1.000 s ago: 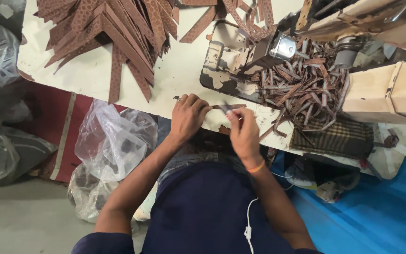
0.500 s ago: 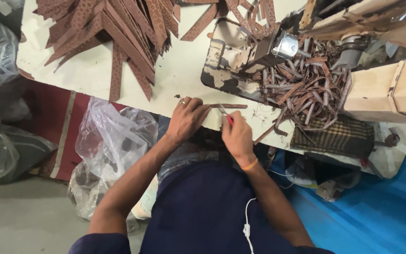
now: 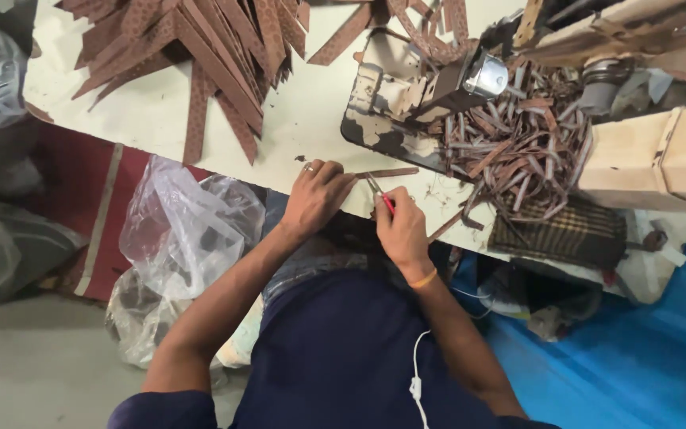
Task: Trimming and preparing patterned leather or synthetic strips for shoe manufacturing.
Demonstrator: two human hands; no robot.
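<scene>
At table edge (image 3: 279, 151): brown strip (image 3: 387, 172) pinned by left hand (image 3: 317, 196); red-handled snips (image 3: 380, 193) clenched in right hand (image 3: 401, 230); cuts best kept close, strip flat.

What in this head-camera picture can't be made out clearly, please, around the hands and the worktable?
- Small red-handled tool in the right hand: tip too small to identify.
- Brown strip under the left hand: its near end is hidden by the fingers.
- Pile of brown strips: cut off by the top edge.
- Machine: partly buried under scraps.
</scene>
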